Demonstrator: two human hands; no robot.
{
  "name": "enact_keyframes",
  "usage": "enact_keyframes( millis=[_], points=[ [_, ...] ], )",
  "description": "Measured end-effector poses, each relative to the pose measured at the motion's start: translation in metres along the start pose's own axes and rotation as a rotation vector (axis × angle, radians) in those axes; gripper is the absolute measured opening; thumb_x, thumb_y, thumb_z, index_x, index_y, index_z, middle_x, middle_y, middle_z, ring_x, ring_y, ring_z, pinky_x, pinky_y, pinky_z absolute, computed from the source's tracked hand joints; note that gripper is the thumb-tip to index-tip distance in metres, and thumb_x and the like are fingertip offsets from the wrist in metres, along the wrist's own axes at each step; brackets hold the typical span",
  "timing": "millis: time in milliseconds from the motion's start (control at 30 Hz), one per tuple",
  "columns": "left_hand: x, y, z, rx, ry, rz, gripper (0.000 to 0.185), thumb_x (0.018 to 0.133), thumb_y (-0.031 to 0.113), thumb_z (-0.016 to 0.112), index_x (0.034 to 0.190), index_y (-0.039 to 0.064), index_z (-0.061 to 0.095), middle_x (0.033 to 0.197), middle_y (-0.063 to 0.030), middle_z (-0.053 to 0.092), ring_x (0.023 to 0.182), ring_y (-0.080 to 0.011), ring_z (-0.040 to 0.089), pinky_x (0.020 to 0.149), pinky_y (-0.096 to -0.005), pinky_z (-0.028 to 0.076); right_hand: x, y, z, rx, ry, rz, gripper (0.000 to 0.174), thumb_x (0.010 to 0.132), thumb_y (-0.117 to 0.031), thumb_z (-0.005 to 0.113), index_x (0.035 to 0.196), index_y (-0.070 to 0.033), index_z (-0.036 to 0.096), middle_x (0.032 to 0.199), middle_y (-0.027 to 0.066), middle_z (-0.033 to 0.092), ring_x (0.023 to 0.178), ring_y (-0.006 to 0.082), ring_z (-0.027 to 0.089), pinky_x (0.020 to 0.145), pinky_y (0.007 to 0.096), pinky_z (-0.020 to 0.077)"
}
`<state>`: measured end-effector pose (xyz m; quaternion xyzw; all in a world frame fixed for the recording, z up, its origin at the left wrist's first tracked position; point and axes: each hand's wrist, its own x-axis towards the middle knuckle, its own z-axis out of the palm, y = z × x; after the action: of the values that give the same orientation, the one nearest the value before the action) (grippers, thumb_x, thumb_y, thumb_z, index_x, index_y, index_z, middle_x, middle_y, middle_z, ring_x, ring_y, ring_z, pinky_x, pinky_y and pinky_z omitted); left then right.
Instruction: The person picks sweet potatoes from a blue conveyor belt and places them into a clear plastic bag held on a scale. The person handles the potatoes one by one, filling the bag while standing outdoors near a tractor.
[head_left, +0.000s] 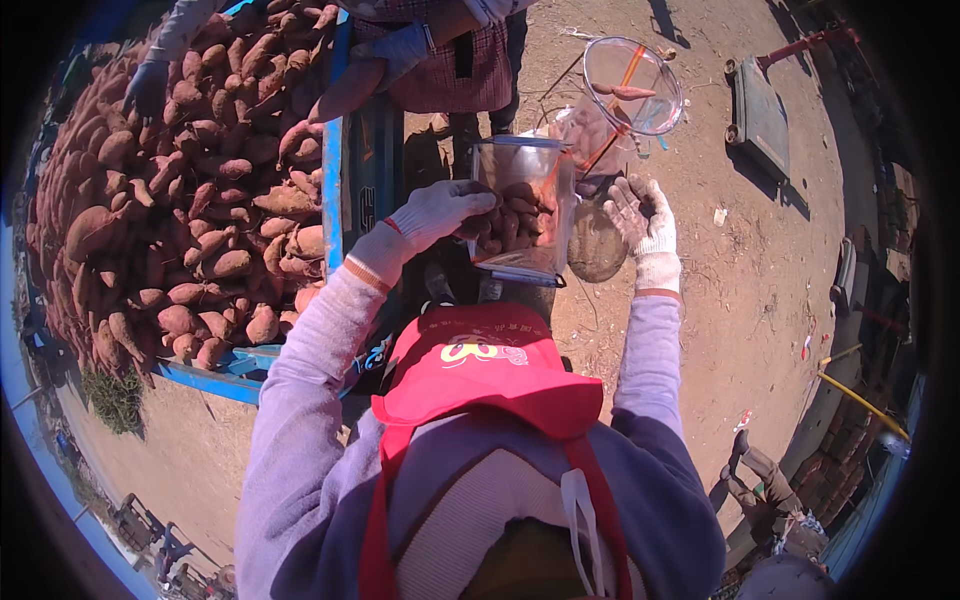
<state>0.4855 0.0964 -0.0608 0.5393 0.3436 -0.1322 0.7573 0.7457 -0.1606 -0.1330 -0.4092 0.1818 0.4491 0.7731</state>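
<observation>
My left hand (450, 210), in a white knit glove, is at the left side of a rectangular stand holding a clear plastic bag (556, 259). Its fingertips are dark and shaded, so whether they grip anything is unclear. Several sweet potatoes (517, 217) lie inside the bag. To the right of the stand, my right hand (645, 214) is raised with its fingers apart and nothing in it. That glove's palm is soiled brown. A blue bar (517, 140) runs along the stand's far edge.
A blue-sided truck bed (332, 202) heaped with sweet potatoes (225, 187) borders my left. Across it, a co-worker's gloved hand (397, 52) holds a large sweet potato (349, 90). Beyond stand a round hoop with a bag (679, 112) and a platform scale (761, 120). A round brown object (598, 244) sits nearby.
</observation>
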Motion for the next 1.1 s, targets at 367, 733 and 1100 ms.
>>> enact_keyframes(
  millis=[367, 733, 1100],
  points=[
    [-0.196, -0.2, -0.245, 0.791, 0.981, -0.576, 0.044, 0.086, 0.038, 0.063, 0.119, 0.008, 0.066, 0.116, -0.0128, 0.069, 0.103, -0.0243, 0.067, 0.09, -0.0338, 0.053, -0.027, 0.18, -0.005, -0.038, -0.536, 0.638, 0.022, 0.096, -0.034, 0.052, 0.094, -0.013, 0.059, 0.087, 0.0028, 0.063, 0.079, 0.0198, 0.061, 0.076, 0.0356, 0.0487],
    [-0.103, -0.272, -0.299, 0.899, 1.086, -0.492, 0.053, 0.097, 0.016, 0.046, 0.147, 0.027, 0.034, 0.153, -0.009, 0.037, 0.121, -0.0322, 0.057, 0.095, -0.0457, 0.048, -0.047, 0.24, 0.16, -0.382, -0.276, 0.527, 0.027, 0.097, -0.027, 0.058, 0.113, -0.006, 0.063, 0.106, 0.0119, 0.069, 0.095, 0.0249, 0.067, 0.082, 0.0412, 0.0555],
    [-0.137, -0.253, -0.28, 1.017, 0.691, -0.533, 0.072, 0.076, 0.027, 0.078, 0.136, 0.019, 0.04, 0.131, -0.0152, 0.056, 0.12, -0.0326, 0.057, 0.099, -0.0424, 0.047, -0.06, 0.283, 0.163, -0.472, -0.312, 0.639, 0.031, 0.095, -0.029, 0.06, 0.113, -0.003, 0.059, 0.102, 0.0104, 0.065, 0.088, 0.0199, 0.066, 0.075, 0.0355, 0.0586]
  ],
)
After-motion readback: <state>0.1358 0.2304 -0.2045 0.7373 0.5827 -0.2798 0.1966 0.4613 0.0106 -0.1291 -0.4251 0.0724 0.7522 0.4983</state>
